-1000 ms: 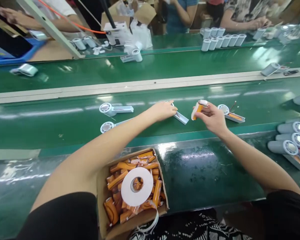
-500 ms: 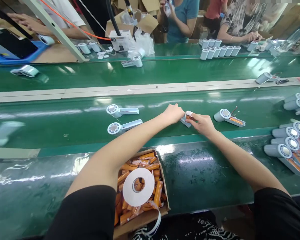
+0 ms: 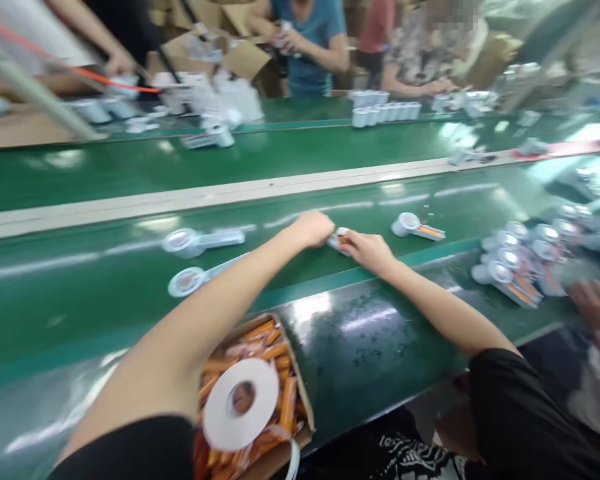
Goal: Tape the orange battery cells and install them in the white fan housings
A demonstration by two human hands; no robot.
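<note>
Over the near green belt, my left hand [image 3: 315, 228] is closed around the head end of a pale handheld fan body [image 3: 333, 241], hiding most of it. My right hand [image 3: 373, 253] pinches an orange battery pack [image 3: 344, 240] with a white end, held at the open handle of that body. Left of my hands lie two similar fan bodies [image 3: 184, 283] with round heads, one partly behind my left forearm. To the right rests another fan body [image 3: 406, 224] with orange showing in its handle.
A cardboard box [image 3: 305, 400] of orange battery packs stands below my left arm, with a white tape roll [image 3: 220, 413] on top. Several fan bodies [image 3: 500, 272] cluster at right, near another person's hand [image 3: 597, 303]. People work beyond the far belt [image 3: 290, 150].
My view has turned to the right and blurred, so the scene sits further left. Both hands stay together at the same fan body. Another person's hand now shows at the right edge.
</note>
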